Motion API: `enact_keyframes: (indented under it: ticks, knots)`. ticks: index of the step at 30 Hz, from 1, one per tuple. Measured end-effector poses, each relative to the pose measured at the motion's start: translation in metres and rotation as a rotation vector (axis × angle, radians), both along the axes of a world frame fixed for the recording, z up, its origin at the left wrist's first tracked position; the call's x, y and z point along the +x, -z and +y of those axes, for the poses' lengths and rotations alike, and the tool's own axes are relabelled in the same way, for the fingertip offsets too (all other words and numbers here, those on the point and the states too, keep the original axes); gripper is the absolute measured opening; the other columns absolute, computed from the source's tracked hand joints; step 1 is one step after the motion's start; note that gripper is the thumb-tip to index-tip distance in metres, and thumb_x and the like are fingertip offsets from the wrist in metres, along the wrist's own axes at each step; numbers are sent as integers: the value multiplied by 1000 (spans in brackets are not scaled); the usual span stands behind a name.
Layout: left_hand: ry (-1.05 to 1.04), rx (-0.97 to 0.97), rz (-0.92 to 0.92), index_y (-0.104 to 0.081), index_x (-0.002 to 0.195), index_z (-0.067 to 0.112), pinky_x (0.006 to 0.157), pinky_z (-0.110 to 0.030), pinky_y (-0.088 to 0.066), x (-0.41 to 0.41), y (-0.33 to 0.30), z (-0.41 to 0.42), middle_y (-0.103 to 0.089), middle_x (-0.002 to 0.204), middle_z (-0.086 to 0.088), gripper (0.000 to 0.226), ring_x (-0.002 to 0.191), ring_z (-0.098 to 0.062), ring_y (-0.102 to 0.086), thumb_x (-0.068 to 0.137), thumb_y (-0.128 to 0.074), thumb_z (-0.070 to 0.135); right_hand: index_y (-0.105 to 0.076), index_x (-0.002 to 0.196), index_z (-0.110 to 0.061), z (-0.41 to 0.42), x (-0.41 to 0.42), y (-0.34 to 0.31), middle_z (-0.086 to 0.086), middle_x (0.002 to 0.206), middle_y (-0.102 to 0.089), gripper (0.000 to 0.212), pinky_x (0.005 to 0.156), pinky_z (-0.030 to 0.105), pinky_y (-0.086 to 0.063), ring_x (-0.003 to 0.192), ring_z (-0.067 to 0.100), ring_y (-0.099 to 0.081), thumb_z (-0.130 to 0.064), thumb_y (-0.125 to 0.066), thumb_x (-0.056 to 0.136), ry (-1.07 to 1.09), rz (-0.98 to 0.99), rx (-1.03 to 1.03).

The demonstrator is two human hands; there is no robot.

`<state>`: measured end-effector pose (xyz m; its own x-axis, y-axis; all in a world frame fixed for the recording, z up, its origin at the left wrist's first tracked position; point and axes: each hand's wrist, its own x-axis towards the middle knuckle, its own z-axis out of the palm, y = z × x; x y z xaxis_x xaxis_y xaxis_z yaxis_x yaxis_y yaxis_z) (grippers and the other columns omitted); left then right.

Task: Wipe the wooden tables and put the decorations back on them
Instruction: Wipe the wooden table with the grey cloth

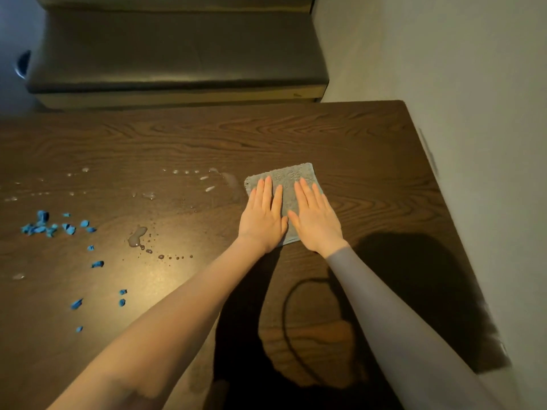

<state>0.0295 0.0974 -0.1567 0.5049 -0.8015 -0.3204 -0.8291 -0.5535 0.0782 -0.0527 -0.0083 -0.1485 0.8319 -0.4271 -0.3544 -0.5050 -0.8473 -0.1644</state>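
Observation:
A dark wooden table (pixel 340 137) fills most of the view. A folded grey cloth (pixel 291 176) lies flat on it, right of centre. My left hand (pixel 263 214) and my right hand (pixel 315 218) rest side by side on the cloth, palms down, fingers straight and pointing away from me. Neither hand grips anything. Water drops and a small puddle (pixel 136 235) sit left of the cloth. Several small blue scraps (pixel 44 224) are scattered at the left side of the table.
A dark padded bench (pixel 177 54) stands beyond the table's far edge. A pale wall (pixel 473 84) runs along the table's right edge. My shadow falls over the near part of the table.

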Motion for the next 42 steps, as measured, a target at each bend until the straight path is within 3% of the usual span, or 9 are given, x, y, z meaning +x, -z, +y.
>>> enact_keyframes:
  ticks: [4, 7, 10, 12, 16, 18, 22, 31, 42]
  knots:
    - [-4, -38, 14, -3, 148, -2, 118, -45, -3, -38, -6, 12, 0, 155, -26, 61, 144, -38, 0, 102, -20, 34, -4, 152, -12, 30, -36, 5, 6, 160, -4, 63, 120, 37, -7, 147, 23, -4, -38, -30, 101, 76, -3, -76]
    - [-1, -92, 25, -15, 146, -4, 117, -46, -9, -65, -3, 22, -13, 153, -27, 56, 144, -39, -9, 102, -24, 28, -24, 148, -8, 44, -59, 7, 10, 154, -28, 62, 113, 40, -28, 141, 26, -30, -38, -41, 97, 103, -6, -165]
    - [-18, -130, -37, -44, 135, -4, 109, -47, -32, -82, 6, 29, -42, 141, -28, 55, 133, -41, -38, 96, -28, 30, -41, 141, -6, 48, -78, 13, 12, 144, -46, 63, 104, 40, -42, 130, 27, -47, -37, -57, 89, 109, -51, -186]
    - [-21, -104, -52, -49, 132, -3, 105, -48, -37, -88, 7, 26, -47, 137, -27, 61, 128, -40, -44, 92, -23, 34, -40, 142, -8, 45, -85, 15, 11, 144, -45, 65, 106, 38, -39, 132, 26, -45, -37, -60, 87, 91, -57, -184]
    - [-26, -70, -37, -11, 147, -3, 117, -46, -4, -96, 8, 0, -9, 154, -26, 73, 144, -39, -9, 89, 8, 38, -13, 151, -11, 16, -90, 12, 8, 158, -15, 65, 116, 33, -8, 146, 24, -14, -37, -41, 98, 45, -44, -143]
    - [-39, -82, -41, -11, 147, -2, 116, -46, -3, -98, 6, -27, -8, 154, -25, 74, 144, -38, -8, 88, 10, 39, -7, 151, -12, -12, -95, 14, 7, 159, -8, 63, 115, 31, -1, 147, 22, -7, -36, -36, 100, 61, -77, -147]
    - [-9, -102, -4, 1, 148, 0, 117, -45, 4, -97, 6, -87, 4, 156, -23, 75, 145, -37, 3, 86, 14, 40, -6, 151, -10, -70, -98, 16, 8, 159, -5, 63, 116, 32, -1, 147, 21, -4, -37, -32, 101, 77, -67, -163]
    - [33, -96, -13, 5, 149, 4, 118, -43, 3, -90, 10, -216, 9, 156, -19, 63, 145, -32, 9, 100, -11, 42, 2, 151, -7, -194, -95, 14, 11, 159, 4, 61, 120, 34, -2, 147, 20, 4, -35, -23, 103, 127, -53, -173]
    - [219, -101, 23, 0, 149, 5, 118, -42, 3, -171, 10, -221, 4, 157, -20, 61, 146, -33, 5, 101, -12, 40, 9, 149, -5, -187, -178, 21, 11, 159, 10, 62, 120, 33, -1, 147, 21, 6, -36, -19, 102, 313, 119, -230]
